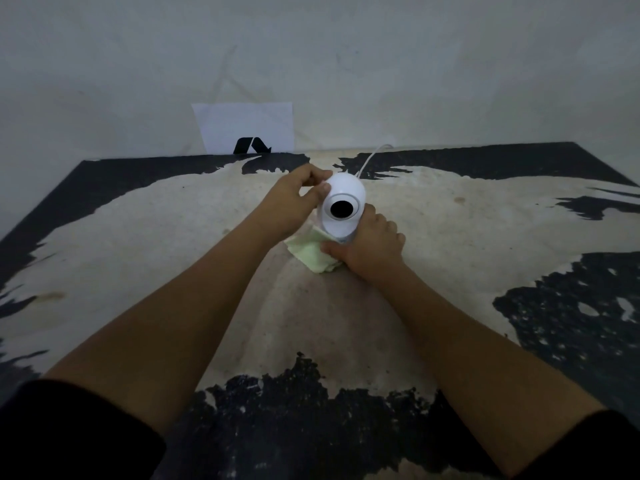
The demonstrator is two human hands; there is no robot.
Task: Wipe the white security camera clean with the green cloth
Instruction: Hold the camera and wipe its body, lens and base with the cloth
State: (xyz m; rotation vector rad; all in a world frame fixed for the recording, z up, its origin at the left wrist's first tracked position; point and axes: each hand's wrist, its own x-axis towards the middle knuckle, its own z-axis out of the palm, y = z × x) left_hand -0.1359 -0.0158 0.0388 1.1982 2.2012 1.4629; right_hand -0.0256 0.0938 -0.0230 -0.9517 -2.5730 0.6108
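Note:
The white security camera (341, 206) stands in the middle of the table, its round black lens facing me. My left hand (294, 199) grips the camera's upper left side with thumb and fingers. My right hand (367, 247) presses the pale green cloth (311, 252) against the camera's base at its lower front and right. Part of the cloth lies folded on the table under that hand. A white cable (372, 159) runs from behind the camera toward the wall.
The table (138, 237) has a worn cream top with black patches and dark edges. A white sheet of paper with a black mark (247, 131) leans on the grey wall behind it.

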